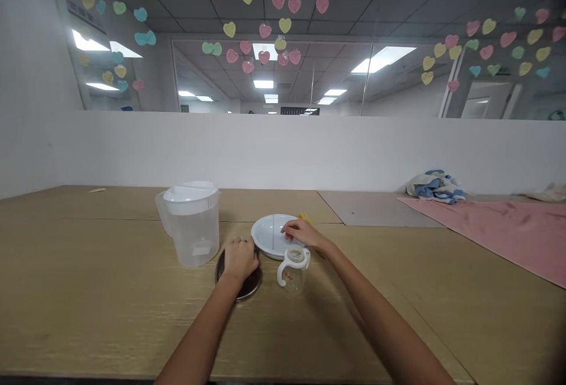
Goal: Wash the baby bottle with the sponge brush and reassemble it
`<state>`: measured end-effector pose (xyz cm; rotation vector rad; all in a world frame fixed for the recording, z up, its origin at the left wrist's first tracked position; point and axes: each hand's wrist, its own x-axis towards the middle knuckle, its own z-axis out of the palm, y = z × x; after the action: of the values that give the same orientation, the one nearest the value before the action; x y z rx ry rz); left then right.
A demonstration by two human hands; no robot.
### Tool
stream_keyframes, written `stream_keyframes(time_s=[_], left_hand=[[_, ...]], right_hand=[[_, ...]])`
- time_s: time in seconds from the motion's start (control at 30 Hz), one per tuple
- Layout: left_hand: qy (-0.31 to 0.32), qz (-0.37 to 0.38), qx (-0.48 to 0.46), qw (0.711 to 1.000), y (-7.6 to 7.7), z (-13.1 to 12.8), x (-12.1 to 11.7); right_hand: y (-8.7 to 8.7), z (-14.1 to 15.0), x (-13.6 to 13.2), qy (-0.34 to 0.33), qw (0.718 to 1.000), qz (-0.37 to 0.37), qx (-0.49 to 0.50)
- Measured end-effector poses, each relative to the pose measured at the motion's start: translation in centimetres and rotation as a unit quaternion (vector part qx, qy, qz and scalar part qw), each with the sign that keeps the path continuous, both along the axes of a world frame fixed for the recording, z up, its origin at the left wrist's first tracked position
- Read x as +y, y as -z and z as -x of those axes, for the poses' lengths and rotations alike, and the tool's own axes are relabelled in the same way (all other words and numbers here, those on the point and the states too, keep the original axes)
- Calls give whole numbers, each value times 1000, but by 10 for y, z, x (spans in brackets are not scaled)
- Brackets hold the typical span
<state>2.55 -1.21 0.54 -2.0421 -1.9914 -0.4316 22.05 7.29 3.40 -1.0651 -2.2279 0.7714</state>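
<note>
My left hand (241, 260) is closed over a dark round lid (252, 283) with a shiny rim, lying on the table. The fingers hide the lid's middle. Over the right side of a white dish (264, 233) is my right hand (302, 233), its fingers curled together. What they pinch, if anything, I cannot make out. A thin upright line shows in front of the dish, just left of these fingertips. Close below the right hand stands a clear baby bottle (295, 276), uncapped, with a white handle ring at its neck. Something yellow (304, 217) shows partly behind the right hand.
A translucent plastic pitcher (197, 234) with a white lid stands left of the dish. A pink cloth (499, 232) covers the table's right side, with a crumpled blue and white cloth (435, 186) at its back corner. Behind rises a white wall (265, 149) below a window.
</note>
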Motion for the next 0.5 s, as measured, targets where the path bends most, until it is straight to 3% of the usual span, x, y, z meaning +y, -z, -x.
stream_keyframes(time_s=[0.1,0.27,0.37,0.5], left_hand=[[-5,1,-5,1000,1,0,0],[-21,0,-10,1000,2,4,2],[-36,-4,-18,999,2,7,3],[-43,-19,-33,998,2,6,3]], right_hand=[[-5,17,16,-48,991,105,-68],[-7,28,20,-52,975,176,-128],[-8,27,15,-44,975,179,-126],[-7,26,18,-12,987,116,-107]])
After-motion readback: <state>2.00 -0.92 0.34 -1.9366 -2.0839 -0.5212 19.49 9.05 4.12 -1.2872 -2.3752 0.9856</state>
